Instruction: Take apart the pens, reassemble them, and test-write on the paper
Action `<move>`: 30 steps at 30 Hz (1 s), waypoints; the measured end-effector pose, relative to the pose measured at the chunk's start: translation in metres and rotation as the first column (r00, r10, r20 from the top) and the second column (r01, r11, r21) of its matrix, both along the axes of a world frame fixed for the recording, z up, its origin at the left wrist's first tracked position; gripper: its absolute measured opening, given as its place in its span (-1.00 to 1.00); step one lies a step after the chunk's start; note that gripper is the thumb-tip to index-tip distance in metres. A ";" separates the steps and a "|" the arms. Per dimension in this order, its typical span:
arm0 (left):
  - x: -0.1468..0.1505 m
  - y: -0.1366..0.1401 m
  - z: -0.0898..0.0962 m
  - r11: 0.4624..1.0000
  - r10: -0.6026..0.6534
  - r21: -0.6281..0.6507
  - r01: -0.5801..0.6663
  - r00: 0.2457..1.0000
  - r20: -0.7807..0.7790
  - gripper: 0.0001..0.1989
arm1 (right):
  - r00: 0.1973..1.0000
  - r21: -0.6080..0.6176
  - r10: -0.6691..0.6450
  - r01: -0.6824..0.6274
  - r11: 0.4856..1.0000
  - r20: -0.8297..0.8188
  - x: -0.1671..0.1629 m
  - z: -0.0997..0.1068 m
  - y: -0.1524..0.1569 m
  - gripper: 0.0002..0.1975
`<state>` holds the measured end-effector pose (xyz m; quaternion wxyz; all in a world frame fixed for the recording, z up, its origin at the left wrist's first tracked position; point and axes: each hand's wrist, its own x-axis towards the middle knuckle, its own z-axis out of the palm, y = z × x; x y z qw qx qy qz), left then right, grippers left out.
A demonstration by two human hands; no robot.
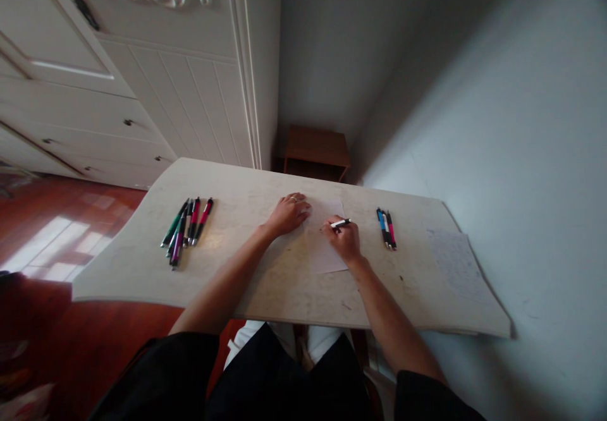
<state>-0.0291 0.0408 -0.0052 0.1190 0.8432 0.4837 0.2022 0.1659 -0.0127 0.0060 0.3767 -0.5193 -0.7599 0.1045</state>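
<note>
My right hand (345, 241) grips a white and black pen (340, 224) over a sheet of paper (327, 258) in the middle of the table. Whether the pen's tip touches the sheet is hidden by my fingers. Flat beside the sheet's left edge lies my left hand (289, 213), a ring on one finger, its fingers spread and holding nothing. Right of my right hand, a small group of pens (386, 229) in blue, white and pink rests on the tabletop. A larger bunch of pens (186, 228), green, purple, black and red, lies at the left.
The white table (227, 187) has worn stains. A written-on sheet (458, 263) lies near its right end, close to the wall (535, 206). Beyond the far edge stands a small brown stool or table (317, 146). White cabinets (190, 86) rise at the far left.
</note>
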 end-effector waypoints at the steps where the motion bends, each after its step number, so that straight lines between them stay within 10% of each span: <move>1: 0.000 0.000 0.000 1.000 0.001 0.003 -0.001 1.000 0.000 -0.70 | 1.000 -0.002 -0.005 0.005 1.000 -0.026 0.000 0.000 0.000 -0.76; 8: 0.000 0.000 -0.001 1.000 0.005 -0.012 -0.005 1.000 0.018 -0.70 | 0.948 -0.206 0.200 -0.253 0.945 -0.246 -0.007 0.004 -0.006 -0.74; 15: -0.001 0.002 -0.005 1.000 -0.019 0.008 0.018 0.999 0.032 -0.70 | 0.766 -0.222 -0.143 0.000 0.975 -0.627 0.004 0.006 0.003 -0.75; 23: -0.001 0.003 -0.007 1.000 -0.020 0.013 0.019 0.999 0.048 -0.71 | 0.950 0.008 -0.002 0.004 1.000 -0.312 0.013 -0.009 0.012 -0.50; 30: -0.003 0.005 -0.010 1.000 -0.016 0.010 0.016 0.998 0.065 -0.71 | 0.929 0.123 0.037 0.009 0.992 -0.368 0.014 -0.001 0.010 -0.38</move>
